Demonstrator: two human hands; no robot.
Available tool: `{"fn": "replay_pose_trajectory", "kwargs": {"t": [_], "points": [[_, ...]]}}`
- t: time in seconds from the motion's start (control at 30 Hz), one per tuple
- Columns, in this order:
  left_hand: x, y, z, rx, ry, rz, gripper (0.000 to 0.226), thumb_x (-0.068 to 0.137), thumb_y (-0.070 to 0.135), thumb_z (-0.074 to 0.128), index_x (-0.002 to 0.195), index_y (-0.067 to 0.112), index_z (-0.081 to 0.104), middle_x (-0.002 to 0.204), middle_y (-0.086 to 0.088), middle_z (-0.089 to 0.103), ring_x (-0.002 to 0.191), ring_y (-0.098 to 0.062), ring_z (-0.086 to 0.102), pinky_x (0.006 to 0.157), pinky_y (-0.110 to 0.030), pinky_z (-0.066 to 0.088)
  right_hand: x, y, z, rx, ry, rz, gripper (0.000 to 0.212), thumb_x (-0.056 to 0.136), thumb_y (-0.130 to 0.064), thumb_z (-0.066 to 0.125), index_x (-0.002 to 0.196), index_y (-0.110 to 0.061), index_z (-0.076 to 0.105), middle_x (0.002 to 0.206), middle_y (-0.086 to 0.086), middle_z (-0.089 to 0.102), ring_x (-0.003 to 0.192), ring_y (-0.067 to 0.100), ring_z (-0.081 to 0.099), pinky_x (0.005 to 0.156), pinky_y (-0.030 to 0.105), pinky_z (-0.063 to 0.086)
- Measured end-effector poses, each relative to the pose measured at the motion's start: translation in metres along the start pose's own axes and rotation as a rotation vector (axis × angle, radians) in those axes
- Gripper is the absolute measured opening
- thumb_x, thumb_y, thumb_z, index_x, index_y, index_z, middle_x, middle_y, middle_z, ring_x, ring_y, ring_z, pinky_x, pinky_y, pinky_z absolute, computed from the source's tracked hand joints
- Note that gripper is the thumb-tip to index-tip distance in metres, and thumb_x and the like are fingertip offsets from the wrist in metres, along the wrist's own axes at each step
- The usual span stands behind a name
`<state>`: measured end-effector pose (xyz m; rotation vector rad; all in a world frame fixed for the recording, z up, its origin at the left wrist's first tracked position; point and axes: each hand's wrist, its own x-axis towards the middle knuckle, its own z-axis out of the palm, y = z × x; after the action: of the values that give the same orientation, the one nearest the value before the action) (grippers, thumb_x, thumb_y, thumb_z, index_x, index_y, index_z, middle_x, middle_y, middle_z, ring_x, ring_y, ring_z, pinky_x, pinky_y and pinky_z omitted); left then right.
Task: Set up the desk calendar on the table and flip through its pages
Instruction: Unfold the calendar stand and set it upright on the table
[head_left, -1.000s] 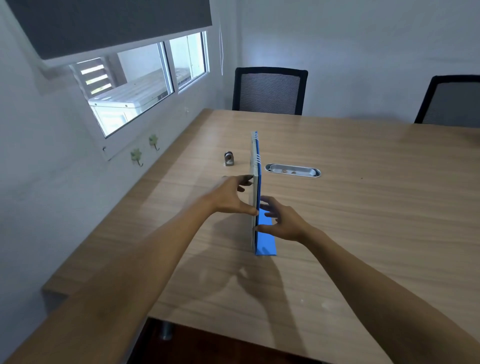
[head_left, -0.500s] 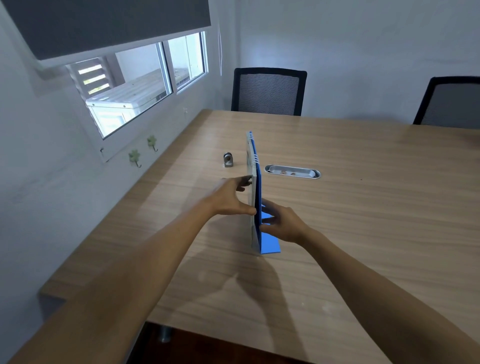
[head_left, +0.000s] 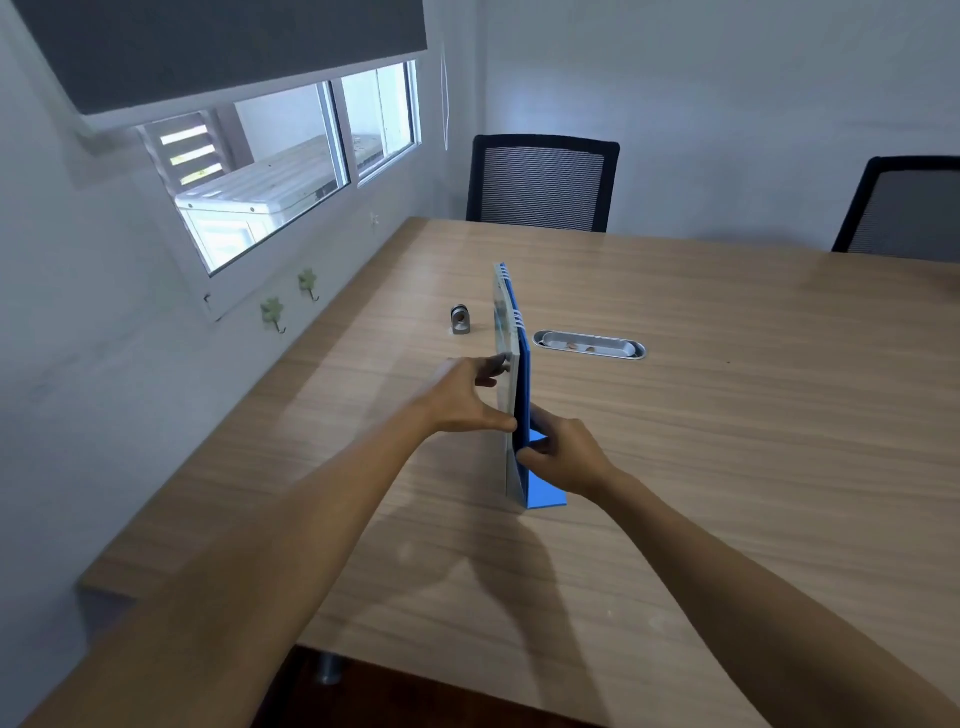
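The desk calendar (head_left: 511, 332) stands on edge on the wooden table (head_left: 727, 441), seen from the side: pale pages on the left, blue backing and a blue base flap (head_left: 545, 496) on the right, white spiral rings on its upper edge. My left hand (head_left: 462, 397) presses against the page side with thumb and fingers on the pages' edge. My right hand (head_left: 563, 452) grips the blue stand panel from the right, low down. The printed page faces are hidden from me.
A small metal fitting (head_left: 460, 318) sits left of the calendar and an oval metal cable port (head_left: 589, 344) lies right of it. Two black mesh chairs (head_left: 540, 182) (head_left: 904, 208) stand at the far edge. Wall and window run along the left.
The blue base flap has swung out further to the right. My right hand has closed more firmly on the blue panel. My left hand stays on the page side.
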<state>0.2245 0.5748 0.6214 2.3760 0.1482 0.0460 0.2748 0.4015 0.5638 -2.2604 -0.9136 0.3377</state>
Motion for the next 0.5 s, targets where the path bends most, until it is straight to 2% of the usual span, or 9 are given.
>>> {"fn": "replay_pose_trajectory", "kwargs": {"t": [0.07, 0.13, 0.2, 0.23, 0.4, 0.5], "points": [[0.0002, -0.0002, 0.0004, -0.013, -0.006, -0.005, 0.099, 0.058, 0.033, 0.085, 0.145, 0.015, 0.042, 0.141, 0.001, 0.054, 0.125, -0.013, 0.055, 0.096, -0.031, 0.05, 0.0002, 0.0002, 0.001, -0.047, 0.012, -0.015, 0.066, 0.083, -0.015, 0.055, 0.145, -0.025, 0.036, 0.127, -0.002, 0.065, 0.099, 0.021, 0.069, 0.069, 0.01, 0.045], [0.0002, -0.0002, 0.0007, -0.016, -0.004, -0.005, 0.105, 0.051, 0.042, 0.082, 0.144, 0.016, 0.042, 0.14, 0.002, 0.055, 0.125, -0.013, 0.055, 0.097, -0.033, 0.051, 0.0, 0.0008, 0.0023, -0.062, -0.002, -0.019, 0.066, 0.085, -0.015, 0.053, 0.147, -0.024, 0.032, 0.124, 0.002, 0.067, 0.1, 0.024, 0.068, 0.08, 0.023, 0.054], [0.0011, -0.0016, 0.0011, -0.002, 0.003, -0.008, 0.107, 0.049, 0.048, 0.081, 0.144, 0.017, 0.043, 0.14, 0.002, 0.056, 0.124, -0.012, 0.055, 0.099, -0.036, 0.05, -0.0004, 0.0011, 0.0033, -0.071, -0.017, -0.031, 0.067, 0.085, -0.014, 0.052, 0.148, -0.023, 0.029, 0.122, 0.006, 0.068, 0.1, 0.028, 0.067, 0.089, 0.037, 0.055], [0.0012, -0.0022, 0.0012, 0.01, 0.008, -0.006, 0.104, 0.052, 0.046, 0.083, 0.144, 0.018, 0.043, 0.139, 0.003, 0.056, 0.124, -0.012, 0.056, 0.1, -0.037, 0.05, -0.0003, 0.0017, 0.0037, -0.078, -0.021, -0.034, 0.068, 0.085, -0.015, 0.052, 0.148, -0.023, 0.029, 0.12, 0.008, 0.068, 0.1, 0.029, 0.066, 0.09, 0.04, 0.055], [0.0009, -0.0042, 0.0002, 0.124, 0.055, 0.033, 0.095, 0.057, 0.05, 0.084, 0.14, 0.018, 0.049, 0.133, 0.006, 0.061, 0.119, -0.008, 0.059, 0.098, -0.03, 0.051, 0.0019, 0.0038, 0.0071, -0.103, -0.042, -0.001, 0.064, 0.086, -0.02, 0.051, 0.147, -0.02, 0.032, 0.121, 0.009, 0.067, 0.105, 0.027, 0.065, 0.089, 0.041, 0.054], [-0.0011, -0.0025, -0.0009, 0.215, 0.097, 0.07, 0.083, 0.056, 0.052, 0.08, 0.128, 0.018, 0.059, 0.125, 0.005, 0.067, 0.11, -0.007, 0.063, 0.093, -0.03, 0.053, 0.002, 0.0012, 0.0071, -0.123, -0.059, -0.002, 0.064, 0.086, -0.022, 0.052, 0.147, -0.019, 0.031, 0.124, 0.008, 0.066, 0.108, 0.024, 0.065, 0.089, 0.042, 0.054]]}}
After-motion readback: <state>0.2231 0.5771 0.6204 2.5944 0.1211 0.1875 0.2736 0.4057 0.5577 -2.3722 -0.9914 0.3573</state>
